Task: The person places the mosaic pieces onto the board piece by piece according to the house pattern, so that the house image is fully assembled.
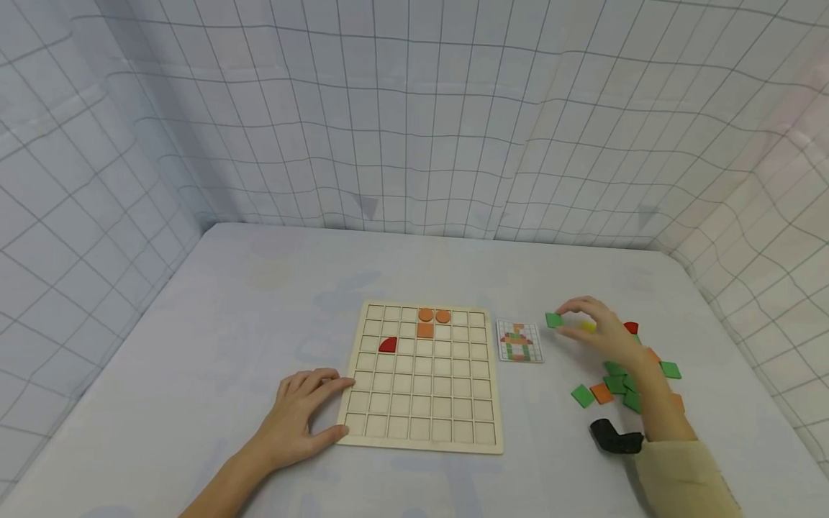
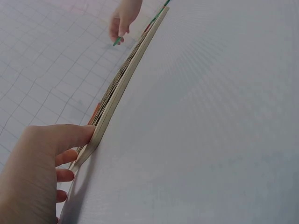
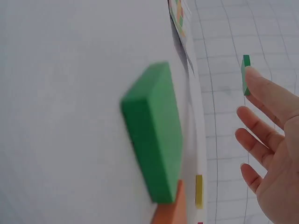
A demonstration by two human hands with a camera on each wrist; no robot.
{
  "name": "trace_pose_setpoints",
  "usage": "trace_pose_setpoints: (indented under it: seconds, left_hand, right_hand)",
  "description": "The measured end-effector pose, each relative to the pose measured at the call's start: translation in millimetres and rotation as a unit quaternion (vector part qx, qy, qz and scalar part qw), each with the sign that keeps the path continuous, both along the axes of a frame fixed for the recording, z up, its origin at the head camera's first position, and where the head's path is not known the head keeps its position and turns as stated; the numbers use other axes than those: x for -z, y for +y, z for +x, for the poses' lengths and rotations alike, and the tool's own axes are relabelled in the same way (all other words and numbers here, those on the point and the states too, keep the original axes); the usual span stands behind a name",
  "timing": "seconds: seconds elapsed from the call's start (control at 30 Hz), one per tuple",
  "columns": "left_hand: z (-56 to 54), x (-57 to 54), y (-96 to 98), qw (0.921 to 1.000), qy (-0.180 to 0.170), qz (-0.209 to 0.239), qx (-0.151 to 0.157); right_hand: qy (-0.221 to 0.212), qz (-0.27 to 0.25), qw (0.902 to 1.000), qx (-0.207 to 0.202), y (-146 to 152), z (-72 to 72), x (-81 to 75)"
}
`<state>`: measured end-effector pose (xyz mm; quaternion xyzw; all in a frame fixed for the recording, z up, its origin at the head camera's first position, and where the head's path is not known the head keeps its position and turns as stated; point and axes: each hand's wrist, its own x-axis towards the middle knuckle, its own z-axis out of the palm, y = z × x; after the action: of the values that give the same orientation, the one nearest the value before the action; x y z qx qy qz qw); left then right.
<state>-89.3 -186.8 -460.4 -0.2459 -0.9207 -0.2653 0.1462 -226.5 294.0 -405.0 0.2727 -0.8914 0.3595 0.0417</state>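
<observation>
My right hand (image 1: 604,331) pinches a green square tile (image 1: 553,320) between thumb and index finger, just to the right of a pattern card (image 1: 520,341). In the right wrist view the same green tile (image 3: 245,75) stands edge-on at the fingertips, the other fingers spread below. My left hand (image 1: 294,419) rests at the left edge of a wooden grid board (image 1: 414,450), thumb and index fingertip touching its rim. Set in the grid are two orange round pieces (image 1: 425,315), an orange square (image 1: 424,330) and a red quarter-circle (image 1: 388,344).
Loose green and orange tiles (image 1: 615,385) lie on the right side of the table, partly under the right forearm. A yellow piece (image 1: 588,326) and a red piece (image 1: 631,328) are beside that hand. Nearer stands a black curved object (image 1: 615,437). Grid-patterned curtains (image 1: 414,129) surround the table.
</observation>
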Motion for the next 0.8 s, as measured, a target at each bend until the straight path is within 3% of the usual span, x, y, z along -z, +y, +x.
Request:
trace_pose_setpoints:
  seconds: [0.27, 0.4, 0.73, 0.8]
  left_hand:
    - [0.0, -1.0, -0.1, 1.0, 0.001, 0.0, 0.001]
    - [0.1, -1.1, 0.1, 1.0, -0.001, 0.0, 0.001]
    - [-0.1, -0.2, 0.2, 1.0, 0.001, -0.002, 0.001]
    - [-0.2, -0.1, 0.3, 1.0, 0.003, -0.002, 0.001]
  right_hand:
    - [-0.005, -0.006, 0.9999, 0.011, -40, 4.6, -2.4]
    - [0.0, -0.022, 0.9998, -0.003, -62, 9.4, -2.5]
    - [0.075, -0.045, 0.9949, -0.05, -119, 20.3, -1.6]
    - [0.074, -0.046, 0.995, -0.05, -129, 21.4, 0.3]
